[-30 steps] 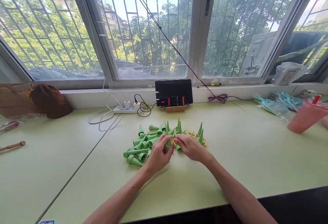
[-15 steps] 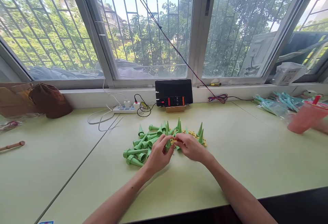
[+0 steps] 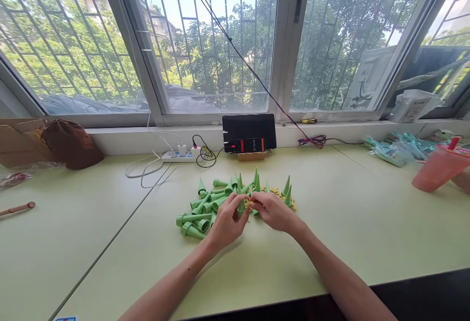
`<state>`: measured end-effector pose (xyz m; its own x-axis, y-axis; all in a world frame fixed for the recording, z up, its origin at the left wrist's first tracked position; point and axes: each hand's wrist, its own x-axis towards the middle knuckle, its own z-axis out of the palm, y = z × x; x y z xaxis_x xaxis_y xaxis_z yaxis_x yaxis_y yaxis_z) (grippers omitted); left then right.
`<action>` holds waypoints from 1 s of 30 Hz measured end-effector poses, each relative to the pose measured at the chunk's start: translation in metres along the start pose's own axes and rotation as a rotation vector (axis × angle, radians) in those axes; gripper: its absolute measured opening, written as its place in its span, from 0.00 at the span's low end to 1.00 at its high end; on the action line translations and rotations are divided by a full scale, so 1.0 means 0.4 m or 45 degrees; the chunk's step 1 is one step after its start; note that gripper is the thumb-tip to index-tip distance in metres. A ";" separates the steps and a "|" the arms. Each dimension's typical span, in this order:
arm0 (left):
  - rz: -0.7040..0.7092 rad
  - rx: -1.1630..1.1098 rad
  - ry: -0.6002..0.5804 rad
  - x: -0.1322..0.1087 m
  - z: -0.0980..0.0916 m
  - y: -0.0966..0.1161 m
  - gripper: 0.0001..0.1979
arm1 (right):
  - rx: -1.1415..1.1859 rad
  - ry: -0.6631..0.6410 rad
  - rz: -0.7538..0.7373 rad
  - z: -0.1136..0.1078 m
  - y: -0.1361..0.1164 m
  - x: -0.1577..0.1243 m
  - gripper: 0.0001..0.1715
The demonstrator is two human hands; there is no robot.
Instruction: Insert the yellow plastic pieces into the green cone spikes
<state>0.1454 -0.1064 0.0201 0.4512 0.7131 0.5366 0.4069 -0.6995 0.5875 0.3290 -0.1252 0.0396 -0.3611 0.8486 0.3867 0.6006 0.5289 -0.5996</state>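
Over the table [image 3: 330,223], both hands drawn close together, fingertips almost meeting; left hand [image 3: 226,222] clamped on a cone [image 3: 241,208], thumb and fingers round its body; right hand [image 3: 274,212] pinched shut on a yellow bit [image 3: 249,203], small, half hidden by the fingertips, shape not to be made out.

Yellow bit just right of the cone, at its near end; touching or a hair apart, impossible to tell; cone's long axis roughly upright, tilted a little toward the right hand, tip lost against the green behind; so: cone on the left-hand side, bit on the right-hand side, the gap between them next to nothing.

Pile [image 3: 201,209] of like cones directly beyond the hands and spreading leftward, nearer the left hand; most lying flat, long axes roughly crosswise, wide mouths toward the left; several standing tip-up along the far edge. Loose bits [image 3: 276,192], yellow too, just beyond the right hand, nearer to it than to the left.

Further back, a phone [image 3: 249,145] propped against a dark screen [image 3: 248,127]; far right, a pink cup [image 3: 438,168] with another person's hand [image 3: 463,182] beside it, well apart from the pile.
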 end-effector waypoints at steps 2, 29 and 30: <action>-0.002 -0.002 -0.004 0.000 0.000 0.000 0.10 | -0.002 0.001 0.000 -0.001 -0.001 0.000 0.13; -0.008 0.000 0.005 0.000 0.001 0.000 0.10 | -0.012 -0.019 0.008 0.002 0.004 -0.002 0.12; -0.007 0.002 0.003 -0.001 0.001 0.000 0.10 | -0.010 -0.018 0.005 0.001 0.003 -0.002 0.12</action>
<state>0.1456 -0.1067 0.0198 0.4472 0.7172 0.5345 0.4105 -0.6955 0.5898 0.3297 -0.1250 0.0381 -0.3688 0.8508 0.3743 0.6074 0.5254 -0.5959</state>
